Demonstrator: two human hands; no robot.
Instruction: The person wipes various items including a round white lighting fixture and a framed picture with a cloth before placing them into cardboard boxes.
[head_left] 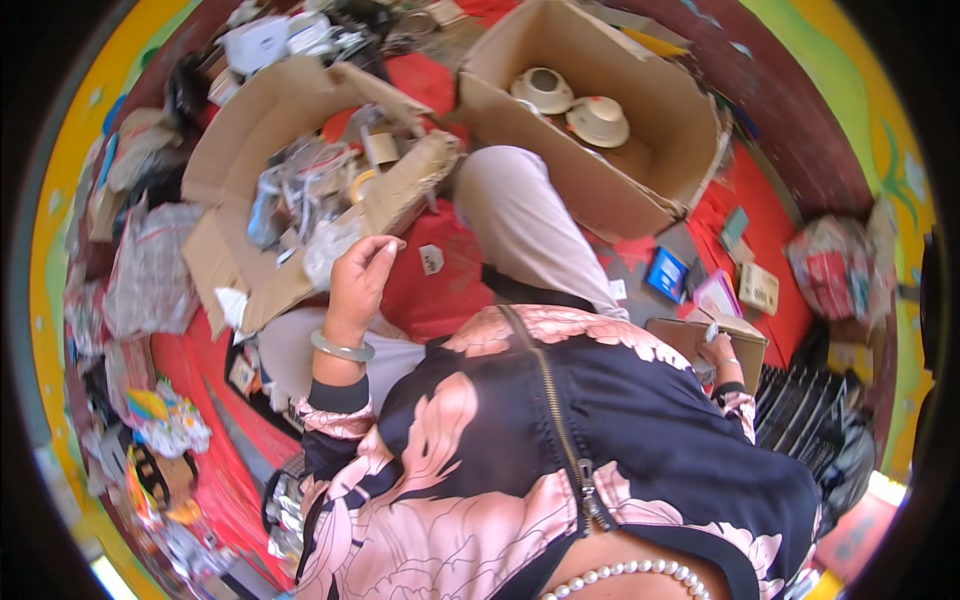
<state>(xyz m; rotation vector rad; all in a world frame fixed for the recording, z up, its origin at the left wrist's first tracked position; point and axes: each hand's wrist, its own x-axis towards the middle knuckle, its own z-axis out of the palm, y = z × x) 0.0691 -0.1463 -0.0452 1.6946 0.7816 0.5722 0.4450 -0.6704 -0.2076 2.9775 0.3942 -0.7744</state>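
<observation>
Landmark: the person's raised knee [520, 225]. Behind it and to the right stands an open cardboard box [690, 120] with 2 bowls [570, 105] in it side by side; behind it and to the left lies a second, flattened-open box [240, 150] heaped with plastic-wrapped parts [295, 195]. The left hand [358, 280] sits just left of the knee at that box's near edge, the right hand [716, 348] is well right of the knee on a small carton [740, 345], and a few small packets [715, 275] lie on the floor between carton and bowl box.
</observation>
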